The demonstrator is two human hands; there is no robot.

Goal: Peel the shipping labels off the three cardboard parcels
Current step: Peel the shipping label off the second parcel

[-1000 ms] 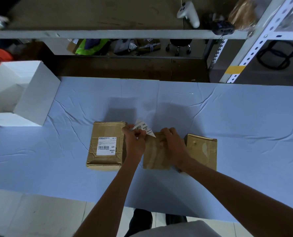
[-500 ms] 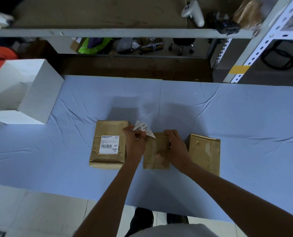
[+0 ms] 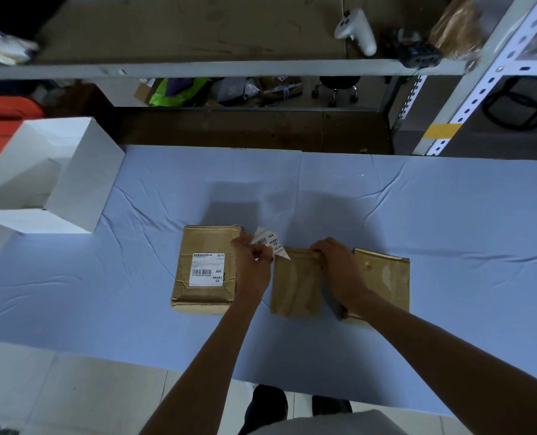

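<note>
Three brown cardboard parcels lie side by side on the blue cloth. The left parcel (image 3: 205, 268) carries a flat white shipping label (image 3: 207, 269). My left hand (image 3: 252, 262) pinches a peeled white label (image 3: 268, 243), lifted and curled above the middle parcel (image 3: 295, 282), which shows bare cardboard. My right hand (image 3: 336, 269) grips the top right edge of that middle parcel and holds it down. The right parcel (image 3: 383, 277) has no label on its visible face, only a pale scuff.
A white open box (image 3: 72, 180) stands at the table's left. The blue-covered table (image 3: 449, 230) runs wide to the right. Behind it is a metal shelf (image 3: 229, 69) with a white controller (image 3: 356, 29). A perforated white rack post (image 3: 480, 89) rises at the right.
The peeled label stays pinched in my left hand in much the same place. My right hand has shifted slightly along the middle parcel's top edge.
</note>
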